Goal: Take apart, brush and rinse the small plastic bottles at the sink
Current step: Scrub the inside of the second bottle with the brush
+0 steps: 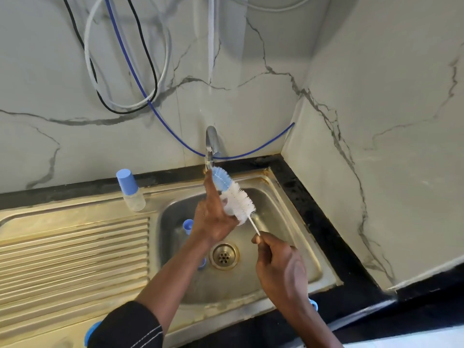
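White-and-blue brush (236, 197) held under tap (212, 144), 12 o'clock, likely for rinsing; left hand (213, 219) grip clamped round bristles, right hand (278, 262) grip pinching wire stem. Capped bottle (131, 190) parked 10 o'clock.

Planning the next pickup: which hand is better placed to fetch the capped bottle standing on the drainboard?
Left, probably. The capped bottle stands left of the basin, nearer the left hand at the brush head; the right hand pinches its handle, farther right.

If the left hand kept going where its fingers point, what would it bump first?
Probably the shiny metal tap spout: the left hand, holding the blue-and-white bristle bottle brush, points its fingers up at it. Depth is hard to judge.
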